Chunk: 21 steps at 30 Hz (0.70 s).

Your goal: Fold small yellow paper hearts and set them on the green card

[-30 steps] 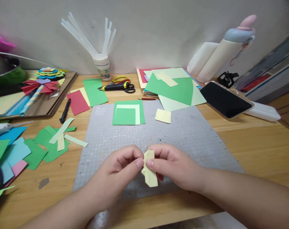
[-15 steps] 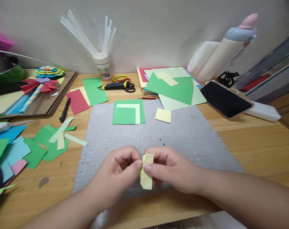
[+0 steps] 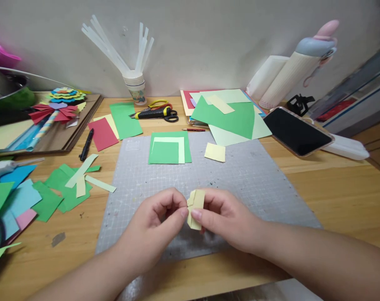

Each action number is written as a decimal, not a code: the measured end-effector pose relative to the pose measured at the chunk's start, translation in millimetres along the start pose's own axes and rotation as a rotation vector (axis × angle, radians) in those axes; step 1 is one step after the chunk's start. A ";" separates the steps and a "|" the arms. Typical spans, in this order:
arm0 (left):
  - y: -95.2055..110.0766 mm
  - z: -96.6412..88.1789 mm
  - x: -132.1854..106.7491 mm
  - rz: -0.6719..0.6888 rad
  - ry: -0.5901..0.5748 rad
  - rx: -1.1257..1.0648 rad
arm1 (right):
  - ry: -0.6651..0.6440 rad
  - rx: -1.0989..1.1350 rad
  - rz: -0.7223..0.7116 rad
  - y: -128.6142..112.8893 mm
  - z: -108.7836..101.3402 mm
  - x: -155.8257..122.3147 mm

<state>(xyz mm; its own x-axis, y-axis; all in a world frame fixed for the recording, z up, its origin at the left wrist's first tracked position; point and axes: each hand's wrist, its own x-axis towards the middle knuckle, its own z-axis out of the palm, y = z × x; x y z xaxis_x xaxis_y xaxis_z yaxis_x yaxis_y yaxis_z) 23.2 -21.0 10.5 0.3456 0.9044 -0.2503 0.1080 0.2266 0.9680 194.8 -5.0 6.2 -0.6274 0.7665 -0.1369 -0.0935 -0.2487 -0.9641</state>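
A small folded piece of pale yellow paper (image 3: 197,205) is held above the grey cutting mat (image 3: 133,184). My right hand (image 3: 229,215) pinches it with the thumb on its front face; the other fingers are partly hidden behind it. At its left edge, my left hand (image 3: 165,217) pinches the paper between thumb and forefinger. Creases run along its length. Beyond the hands lie a pale yellow paper square (image 3: 215,152) and a stack of green and light green squares (image 3: 165,152).
Paper scraps (image 3: 52,192) lie left of the mat, near a black pen (image 3: 86,144). Behind stand a paper cup with straws (image 3: 136,92), a utility knife (image 3: 152,112) and scissors (image 3: 171,117). At the right are coloured sheets (image 3: 227,115), a phone (image 3: 298,130) and a bottle (image 3: 296,67).
The folded yellow paper has moved slightly up and away from me, and its tilt has changed a little. Both hands still pinch it.
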 end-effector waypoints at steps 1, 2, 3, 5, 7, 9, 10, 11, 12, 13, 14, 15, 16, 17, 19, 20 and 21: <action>-0.5 -0.3 0.1 0.004 0.006 0.010 | 0.005 -0.006 -0.002 0.2 0.1 0.5; -0.7 -0.7 0.1 0.006 0.006 0.023 | 0.008 -0.012 -0.001 0.5 0.0 0.9; -0.8 -1.0 0.0 0.009 -0.001 0.033 | 0.007 -0.017 0.006 0.8 -0.2 1.2; -0.3 -1.2 -0.2 0.004 -0.026 0.049 | -0.004 -0.021 0.030 1.2 -0.8 1.3; 0.4 -0.7 -0.4 -0.006 -0.041 0.064 | -0.018 -0.021 0.057 1.1 -1.4 0.8; 1.1 0.1 -0.4 -0.014 -0.028 0.090 | -0.021 -0.035 0.069 0.8 -1.9 0.2; 1.3 0.5 -0.2 -0.013 -0.017 0.106 | -0.022 -0.048 0.067 0.7 -2.1 0.0; 1.5 0.8 -0.1 -0.008 -0.008 0.119 | -0.022 -0.063 0.062 0.6 -2.2 0.0; 1.7 0.9 0.1 -0.002 -0.003 0.129 | -0.019 -0.079 0.055 0.6 -2.4 0.1; 1.9 0.9 0.2 0.004 -0.002 0.132 | -0.014 -0.092 0.047 0.6 -2.5 0.4; 2.1 0.8 0.3 0.009 -0.005 0.130 | -0.007 -0.102 0.036 0.7 -2.5 0.7; 2.4 0.6 0.4 0.013 -0.008 0.127 | 0.001 -0.110 0.027 0.7 -2.6 1.0; 2.8 0.4 0.5 0.014 -0.011 0.124 | 0.007 -0.115 0.023 0.7 -2.5 1.2; 3.2 0.3 0.6 0.013 -0.011 0.125 | 0.012 -0.121 0.020 0.6 -2.5 1.4; 4.1 0.3 0.9 0.012 -0.009 0.132 | 0.016 -0.137 0.019 0.2 -2.2 1.5; 4.6 0.4 1.0 0.015 -0.006 0.139 | 0.016 -0.149 0.020 -0.2 -2.1 1.4; 4.9 0.6 1.1 0.019 -0.002 0.147 | 0.015 -0.163 0.022 -0.6 -1.9 1.3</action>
<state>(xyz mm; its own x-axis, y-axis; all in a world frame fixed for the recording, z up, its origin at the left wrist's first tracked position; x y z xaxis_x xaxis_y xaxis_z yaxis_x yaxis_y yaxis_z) 24.7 -19.2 15.0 0.3510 0.9070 -0.2326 0.2365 0.1545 0.9593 195.5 -2.7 6.2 -0.6161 0.7712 -0.1603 0.0473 -0.1669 -0.9848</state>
